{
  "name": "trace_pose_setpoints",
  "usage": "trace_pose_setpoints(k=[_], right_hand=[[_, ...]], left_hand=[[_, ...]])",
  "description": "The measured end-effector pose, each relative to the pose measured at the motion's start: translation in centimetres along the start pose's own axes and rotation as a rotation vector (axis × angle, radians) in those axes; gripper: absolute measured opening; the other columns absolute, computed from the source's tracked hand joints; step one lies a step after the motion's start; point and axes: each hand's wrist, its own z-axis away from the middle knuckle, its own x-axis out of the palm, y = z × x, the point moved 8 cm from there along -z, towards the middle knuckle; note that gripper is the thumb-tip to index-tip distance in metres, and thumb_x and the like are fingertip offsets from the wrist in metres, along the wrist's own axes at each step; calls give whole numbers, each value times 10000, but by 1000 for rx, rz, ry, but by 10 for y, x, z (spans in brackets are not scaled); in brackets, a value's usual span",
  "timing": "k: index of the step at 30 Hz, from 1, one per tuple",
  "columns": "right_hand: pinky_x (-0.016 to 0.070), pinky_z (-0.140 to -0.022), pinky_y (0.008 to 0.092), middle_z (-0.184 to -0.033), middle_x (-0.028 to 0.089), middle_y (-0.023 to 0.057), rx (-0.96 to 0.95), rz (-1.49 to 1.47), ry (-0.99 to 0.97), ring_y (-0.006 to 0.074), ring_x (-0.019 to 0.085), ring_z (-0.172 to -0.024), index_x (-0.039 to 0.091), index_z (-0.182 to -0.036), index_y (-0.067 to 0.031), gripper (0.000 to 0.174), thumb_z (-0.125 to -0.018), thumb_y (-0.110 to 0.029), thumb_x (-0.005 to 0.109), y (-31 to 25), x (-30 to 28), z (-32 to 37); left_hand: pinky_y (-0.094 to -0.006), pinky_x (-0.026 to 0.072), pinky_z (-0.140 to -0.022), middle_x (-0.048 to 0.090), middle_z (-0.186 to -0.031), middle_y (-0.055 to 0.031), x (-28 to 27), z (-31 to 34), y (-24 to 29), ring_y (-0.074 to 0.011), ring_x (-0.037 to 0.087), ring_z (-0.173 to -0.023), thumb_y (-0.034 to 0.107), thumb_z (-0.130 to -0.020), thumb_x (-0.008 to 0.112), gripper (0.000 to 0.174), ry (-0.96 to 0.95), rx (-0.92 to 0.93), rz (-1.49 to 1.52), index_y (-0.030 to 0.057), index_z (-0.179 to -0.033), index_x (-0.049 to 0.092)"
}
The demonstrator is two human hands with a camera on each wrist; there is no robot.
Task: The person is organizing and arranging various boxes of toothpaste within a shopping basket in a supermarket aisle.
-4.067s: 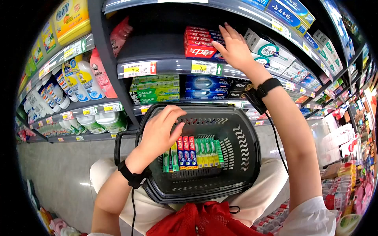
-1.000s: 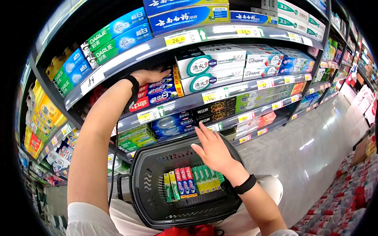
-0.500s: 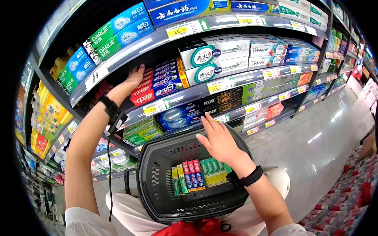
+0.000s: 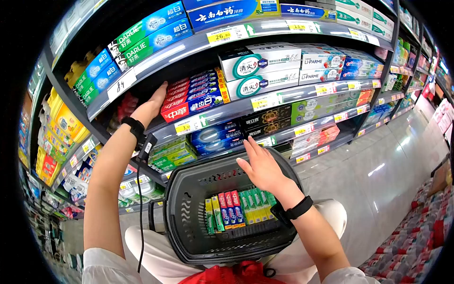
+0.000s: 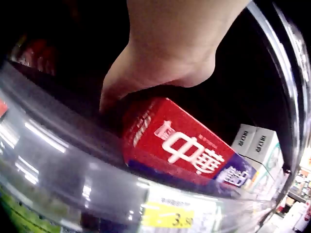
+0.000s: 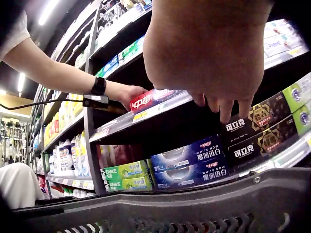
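In the head view, my left hand (image 4: pixel 152 103) reaches onto the middle shelf, its extended fingers along the left end of a row of red-and-blue toothpaste boxes (image 4: pixel 195 95). Close up in the left wrist view, the same hand (image 5: pixel 160 65) is right behind the front red toothpaste box (image 5: pixel 177 145); its fingertips are hidden. My right hand (image 4: pixel 262 168) hovers over the right part of a black shopping basket (image 4: pixel 177 232), fingers straight and holding nothing. Inside the basket, several toothpaste boxes (image 4: pixel 231 208), red-blue and green-yellow, stand in a row.
White toothpaste boxes (image 4: pixel 260 83) sit right of the red row. Below are blue boxes (image 4: pixel 217 137), black boxes (image 4: pixel 267 120) and green boxes (image 4: pixel 172 154). An upper shelf edge (image 4: pixel 265 28) overhangs my left hand. A cable (image 4: pixel 141 208) hangs from the left wrist.
Earlier my right hand was at the red boxes and my left over the basket. Now the hands have swapped places. Lately my left hand slid from atop the boxes to their left end.
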Motion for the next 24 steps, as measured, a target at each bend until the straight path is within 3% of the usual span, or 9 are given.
trace_pose_setpoints(k=[3, 6, 7, 13, 15, 16, 17, 21, 24], right_hand=[[287, -997, 470, -1328, 324, 242, -1, 4, 22, 378, 374, -1190, 329, -1282, 31, 605, -892, -427, 393, 0, -5, 0], [308, -979, 476, -1317, 336, 247, -14, 13, 54, 387, 391, -1172, 341, -1272, 34, 601, -889, -426, 401, 2, -9, 1], [312, -976, 474, -1314, 339, 248, -10, 17, 55, 388, 393, -1170, 344, -1270, 34, 600, -889, -425, 401, 3, -11, 1], [339, -953, 465, -1292, 359, 259, -33, 67, 93, 386, 431, -1126, 359, -1248, 54, 595, -882, -410, 422, 4, -12, -3], [346, -944, 464, -1277, 372, 266, -41, 68, 103, 388, 443, -1108, 368, -1238, 62, 594, -877, -405, 434, 4, -12, -3], [347, -943, 461, -1270, 381, 267, -44, 75, 113, 388, 441, -1111, 377, -1233, 61, 591, -875, -406, 437, 6, -11, -2], [341, -950, 452, -1269, 384, 265, -36, 66, 113, 385, 439, -1115, 381, -1231, 61, 589, -875, -404, 438, 7, -13, -2], [320, -970, 443, -1297, 362, 255, 10, 63, 72, 374, 409, -1157, 371, -1249, 54, 595, -877, -406, 432, 8, -19, -5], [312, -980, 452, -1319, 337, 245, 19, 100, 44, 370, 411, -1155, 366, -1256, 45, 591, -882, -409, 425, 11, -9, -5]], left_hand=[[-367, 314, -998, 377, -1334, -159, -23, -12, 12, -216, 405, -1195, 487, -917, 298, 599, 108, 60, -219, 70, -1345, 262], [-389, 147, -1069, 62, -1467, -113, -34, -34, 22, -198, 186, -1320, 501, -908, 311, 682, -110, 144, -540, 148, -1411, 15], [-389, 139, -1072, 35, -1469, -119, -30, -31, 21, -213, 168, -1326, 501, -909, 303, 684, -190, 119, -407, 146, -1409, 0], [-380, 130, -1071, 57, -1470, -105, -50, -77, 5, -229, 118, -1341, 509, -911, 268, 667, -331, -28, -243, 127, -1410, 46], [-349, 117, -1073, 81, -1469, -97, -98, -111, 5, -223, 108, -1345, 544, -899, 255, 700, -40, 53, -556, 88, -1404, 93], [-311, 119, -1079, 155, -1449, -114, -41, -13, 33, -201, 176, -1330, 517, -917, 219, 680, 238, 142, -774, 40, -1392, 124], [-299, 107, -1079, 155, -1449, -119, -43, -11, 39, -201, 137, -1341, 498, -922, 228, 650, 260, 214, -819, 52, -1390, 158], [-289, 103, -1081, 158, -1447, -127, -32, -14, 54, -219, 111, -1345, 452, -935, 236, 613, 175, 419, -1112, 17, -1367, 227], [-288, 93, -1086, 180, -1435, -156, 9, -9, 51, -239, 140, -1339, 438, -943, 216, 618, -55, 571, -1532, -18, -1360, 206]])
